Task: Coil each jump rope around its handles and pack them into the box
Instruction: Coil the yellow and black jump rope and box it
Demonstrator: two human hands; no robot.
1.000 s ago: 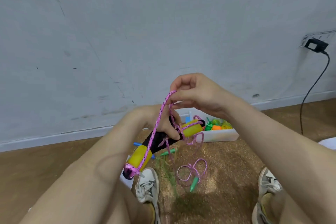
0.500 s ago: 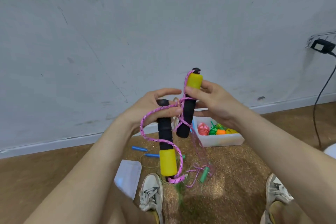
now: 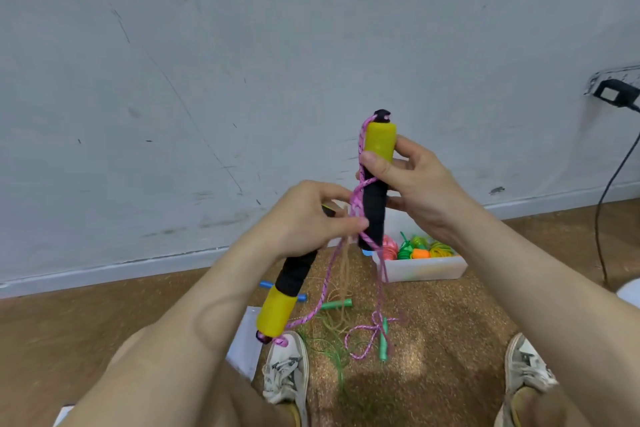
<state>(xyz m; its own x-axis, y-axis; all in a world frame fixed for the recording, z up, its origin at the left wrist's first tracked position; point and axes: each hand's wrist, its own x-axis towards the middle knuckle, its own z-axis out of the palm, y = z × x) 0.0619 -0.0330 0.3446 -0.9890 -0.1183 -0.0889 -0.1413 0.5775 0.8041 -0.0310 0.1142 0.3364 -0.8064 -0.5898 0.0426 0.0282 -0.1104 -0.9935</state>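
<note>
Currently both handles of the pink jump rope are held up in front of the person, off the floor. The right hand (image 3: 412,184) wraps the upright handle (image 3: 374,204) near the seam of yellow cap and black foam, thumb pressing the pink rope (image 3: 325,288) against it. The left hand (image 3: 308,218) grips the black foam of the lower handle (image 3: 287,288), which tilts down-left with its yellow end lowest. Its thumb may pinch rope too, hard to tell.

The rope looks like soft, light, floppy braided cord. Slack hangs toward the floor (image 3: 450,322) with a tangled loop at the bottom, likely to snag or slip unless kept taut. The foam looks squashy and non-slip, so mid-foam is the best hold, handles side by side.

A white plastic box (image 3: 422,270) sits by the wall (image 3: 242,45) beyond the hands, with coiled ropes (image 3: 419,248) inside. The floor is brown and speckled, with a green rope (image 3: 329,354), blue handle (image 3: 265,284) and flat white sheet (image 3: 247,340) lying loose. The wall is grey and scuffed, with a charger (image 3: 613,94) at far right.
</note>
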